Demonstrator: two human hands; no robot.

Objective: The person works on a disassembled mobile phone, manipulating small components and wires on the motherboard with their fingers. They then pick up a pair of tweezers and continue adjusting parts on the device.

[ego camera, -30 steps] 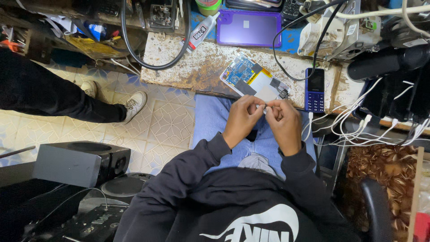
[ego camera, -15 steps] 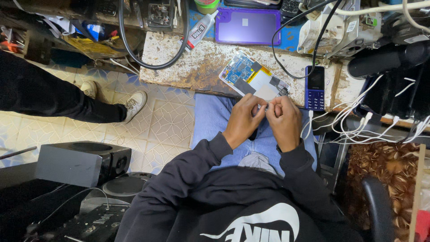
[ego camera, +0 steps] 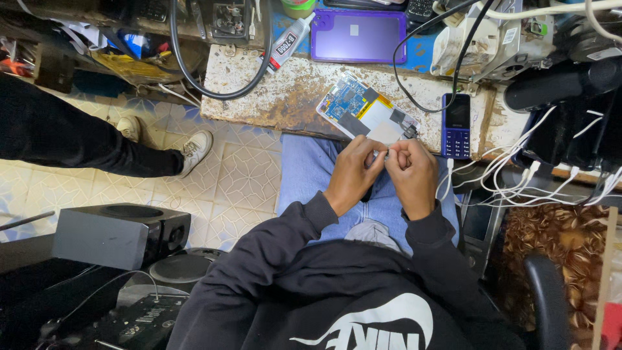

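bench front edge: opened phone board (ego camera: 367,113) lies just past the hands, blue keypad phone (ego camera: 457,126) just right of it
bare bench: worn patch (ego camera: 272,97) left of the board, open to reach
far bench: purple tablet (ego camera: 358,35), glue tube (ego camera: 289,43), black hose loop (ego camera: 214,84) block the back
right side: white cables (ego camera: 518,175) hang off the edge near right hand (ego camera: 411,176), tight there
left side: tiled floor (ego camera: 240,181) free beside left hand (ego camera: 353,174); another person's shoe (ego camera: 193,150) and black speaker (ego camera: 120,234) farther left
lap: jeans (ego camera: 311,168) under both hands, open
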